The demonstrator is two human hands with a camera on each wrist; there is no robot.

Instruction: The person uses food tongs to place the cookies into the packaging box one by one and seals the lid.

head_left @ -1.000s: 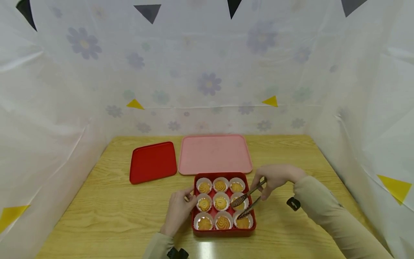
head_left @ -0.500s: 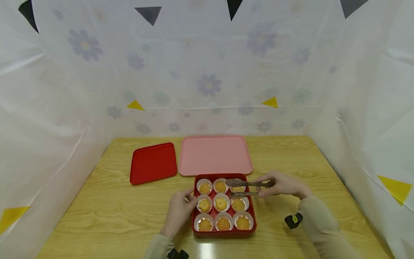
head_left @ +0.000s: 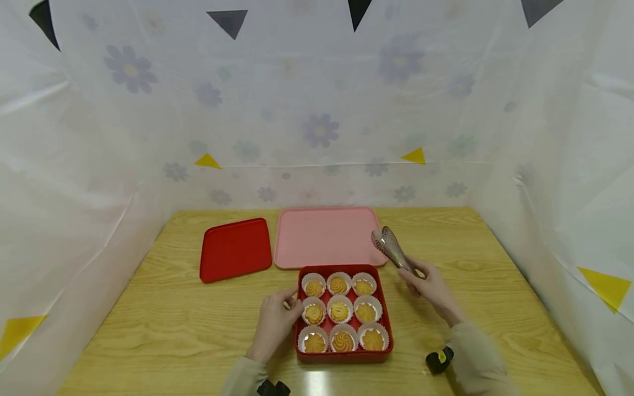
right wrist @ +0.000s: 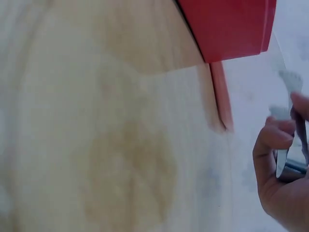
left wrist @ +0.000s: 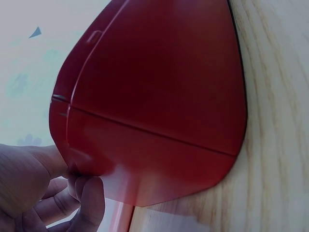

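Note:
A red square box (head_left: 345, 357) stands near the front of the table, holding rows of piped cookies (head_left: 342, 342), each in a white paper cup. At its left side my left hand (head_left: 273, 320) pinches the wall near the rim; the left wrist view shows the thumb and fingertips at the edge of the box (left wrist: 154, 96). My right hand (head_left: 431, 289) grips metal tongs (head_left: 396, 257) beyond the box's back right corner. Their perforated tips point up and left, overlapping the pink tray's right edge, with nothing between them. In the right wrist view, fingers wrap the tongs' handle (right wrist: 291, 170).
Behind the box lies a pink tray (head_left: 327, 236), and left of that a smaller red tray (head_left: 235, 250). The wooden table (head_left: 163, 313) is enclosed by white flowered sheets (head_left: 317, 99) at the back and sides.
My right hand has lifted the tongs off the cookies at the box's right side and swung their tips away toward the pink tray. My left hand stays at the box.

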